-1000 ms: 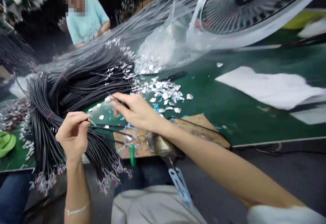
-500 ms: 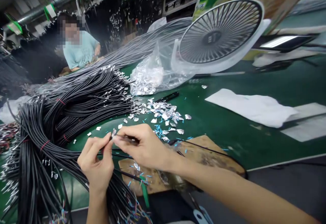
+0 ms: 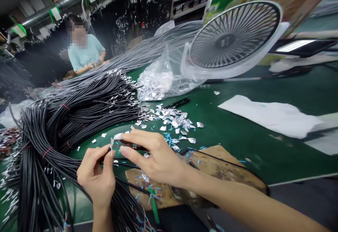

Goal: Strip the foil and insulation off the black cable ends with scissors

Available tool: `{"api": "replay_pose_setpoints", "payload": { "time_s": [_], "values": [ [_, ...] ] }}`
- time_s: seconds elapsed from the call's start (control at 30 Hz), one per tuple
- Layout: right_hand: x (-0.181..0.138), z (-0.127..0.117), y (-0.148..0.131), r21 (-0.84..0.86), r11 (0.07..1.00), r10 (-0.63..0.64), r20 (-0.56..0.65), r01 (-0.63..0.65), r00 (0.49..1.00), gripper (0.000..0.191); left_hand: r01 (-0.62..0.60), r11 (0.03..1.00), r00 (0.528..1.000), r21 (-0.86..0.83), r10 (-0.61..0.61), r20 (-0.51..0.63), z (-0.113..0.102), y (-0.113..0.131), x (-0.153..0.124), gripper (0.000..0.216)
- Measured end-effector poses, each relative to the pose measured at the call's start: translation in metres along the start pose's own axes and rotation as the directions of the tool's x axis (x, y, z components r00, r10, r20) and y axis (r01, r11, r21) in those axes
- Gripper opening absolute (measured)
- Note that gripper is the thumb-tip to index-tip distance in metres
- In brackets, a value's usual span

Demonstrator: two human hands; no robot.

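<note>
My left hand [image 3: 97,175] pinches the end of a black cable between thumb and forefinger; a pale, stripped tip [image 3: 111,145] stands up from the pinch. Close against it on the right is my right hand [image 3: 161,156], its fingertips at the tip and a dark slim tool [image 3: 133,145] lying under the fingers. Which kind of tool it is, I cannot make out. Below and left of the hands runs a thick bundle of black cables [image 3: 52,151] tied with red bands. Scraps of silver foil [image 3: 175,121] and short blue bits lie beyond my right hand.
A worn brown board [image 3: 219,165] lies under my right forearm. Behind stand a clear bag of foil scraps [image 3: 155,80] and a fan [image 3: 235,38]. White paper [image 3: 266,114] lies at right. A co-worker [image 3: 86,52] sits across the green table.
My right fingers have opened a little and sit at the cable tip, where more pale stripped end now shows. The whole view has shifted slightly.
</note>
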State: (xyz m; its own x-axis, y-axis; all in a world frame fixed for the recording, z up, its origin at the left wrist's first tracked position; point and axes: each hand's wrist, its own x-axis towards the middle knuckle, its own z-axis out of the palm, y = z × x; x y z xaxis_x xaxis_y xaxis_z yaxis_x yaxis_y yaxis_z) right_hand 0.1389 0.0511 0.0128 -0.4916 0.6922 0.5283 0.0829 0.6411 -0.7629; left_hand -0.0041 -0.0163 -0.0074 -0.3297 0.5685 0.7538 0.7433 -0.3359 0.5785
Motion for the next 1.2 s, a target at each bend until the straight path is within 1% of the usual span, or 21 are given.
{"api": "replay_pose_setpoints", "payload": {
  "time_s": [0.07, 0.17, 0.3, 0.4, 0.47, 0.53, 0.73, 0.83, 0.9, 1.0, 1.1, 1.2],
  "values": [
    [0.0001, 0.0002, 0.0007, 0.016, 1.000, -0.010, 0.010, 0.010, 1.000, 0.024, -0.012, 0.999, 1.000, -0.034, 0.012, 0.009, 0.0005, -0.0001, 0.0002, 0.024],
    [0.0007, 0.0006, 0.0011, 0.022, 1.000, -0.003, -0.003, 0.003, 1.000, 0.023, -0.041, 0.998, 0.999, -0.039, 0.041, 0.000, 0.0009, -0.0006, 0.0003, 0.026],
    [0.0006, 0.0001, 0.0012, -0.006, 1.000, 0.007, -0.001, -0.007, 1.000, 0.022, -0.047, 0.998, 0.999, -0.032, 0.048, 0.021, 0.0002, 0.0012, 0.0021, 0.022],
    [0.0005, -0.0010, 0.0021, -0.011, 1.000, 0.005, 0.022, -0.005, 1.000, 0.021, -0.084, 0.996, 0.996, -0.013, 0.084, 0.001, 0.0001, 0.0038, 0.0047, 0.019],
    [0.0006, -0.0018, 0.0030, 0.000, 1.000, 0.015, 0.038, -0.015, 0.999, 0.020, -0.098, 0.995, 0.995, -0.036, 0.098, -0.002, 0.0006, 0.0042, 0.0055, 0.016],
    [0.0007, -0.0024, 0.0040, 0.007, 0.999, 0.035, 0.056, -0.036, 0.998, 0.020, -0.092, 0.995, 0.996, -0.049, 0.092, -0.003, 0.0013, 0.0031, 0.0047, 0.014],
    [0.0017, -0.0032, 0.0028, -0.040, 0.991, 0.127, 0.088, -0.124, 0.988, 0.021, -0.067, 0.996, 0.996, 0.060, 0.070, -0.055, 0.0024, 0.0002, -0.0010, 0.009],
    [0.0039, -0.0038, 0.0000, 0.000, 0.981, 0.195, 0.122, -0.196, 0.973, 0.021, -0.032, 0.999, 0.997, 0.036, 0.035, -0.071, 0.0029, 0.0009, -0.0013, 0.008],
    [0.0051, -0.0041, -0.0010, 0.017, 0.976, 0.215, 0.146, -0.219, 0.966, 0.021, -0.024, 1.000, 0.998, 0.002, 0.024, -0.065, 0.0035, 0.0007, -0.0010, 0.010],
    [0.0047, -0.0040, -0.0004, -0.023, 0.979, 0.206, 0.130, -0.204, 0.970, 0.021, -0.082, 0.997, 0.994, 0.005, 0.082, -0.072, 0.0042, -0.0002, -0.0006, 0.011],
    [0.0031, -0.0034, 0.0009, -0.065, 0.979, 0.199, 0.089, -0.194, 0.976, 0.020, -0.157, 0.986, 0.984, 0.057, 0.161, -0.071, 0.0035, -0.0005, -0.0002, 0.011],
    [0.0024, -0.0028, 0.0012, -0.063, 0.976, 0.214, 0.060, -0.210, 0.975, 0.020, -0.191, 0.969, 0.981, 0.158, 0.195, -0.009, 0.0014, -0.0004, 0.0004, 0.014]
  ]
}}
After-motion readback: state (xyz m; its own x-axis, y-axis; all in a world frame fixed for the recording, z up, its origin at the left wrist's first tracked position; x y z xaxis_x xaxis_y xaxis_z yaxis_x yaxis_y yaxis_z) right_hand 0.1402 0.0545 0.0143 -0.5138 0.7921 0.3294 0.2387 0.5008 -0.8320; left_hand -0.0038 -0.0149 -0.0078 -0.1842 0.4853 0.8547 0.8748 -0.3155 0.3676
